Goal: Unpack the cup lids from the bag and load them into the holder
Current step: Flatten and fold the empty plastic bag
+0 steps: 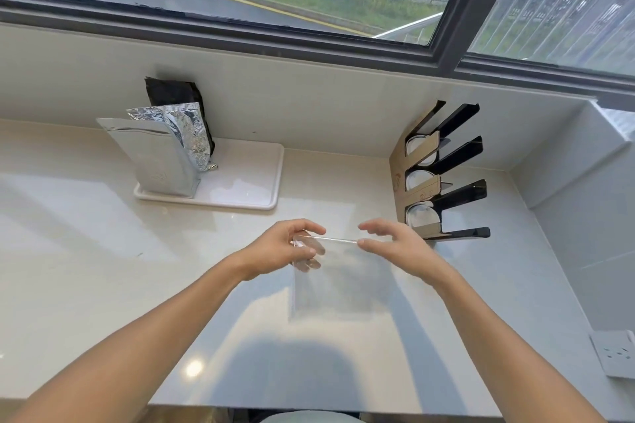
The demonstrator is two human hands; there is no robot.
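Observation:
A clear plastic bag (338,280) hangs above the pale counter, stretched flat between both hands; I see no lids inside it. My left hand (285,249) pinches its top left corner. At the top right corner, my right hand (395,240) touches the edge with thumb and fingertips. The lid holder (443,175), black dividers on a brown panel, stands to the right against the wall. White cup lids (422,215) sit in its three slots.
A white tray (247,182) at the back carries a grey pouch (158,158), a crumpled foil bag (187,129) and a black bag. A window runs along the back wall. A wall socket (615,354) sits low on the right wall.

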